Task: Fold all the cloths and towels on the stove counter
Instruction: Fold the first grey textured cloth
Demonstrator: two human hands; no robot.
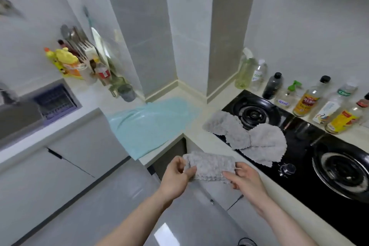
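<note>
A small grey fluffy cloth (209, 166) hangs folded in the air in front of the counter edge. My left hand (176, 175) pinches its left end and my right hand (244, 178) holds its right end. Two more grey fluffy cloths lie on the black stove: one (226, 127) by the far burner, the other (263, 145) spread beside it toward the near burner. A large light-blue towel (151, 124) lies spread over the counter corner, its edge hanging off the front.
The black gas stove (299, 156) has two burners and a knob (286, 170). Several bottles (307, 102) line the wall behind it. A utensil rack and detergent bottles (79, 62) stand at the far left near the sink (54, 102). Grey cabinets stand below.
</note>
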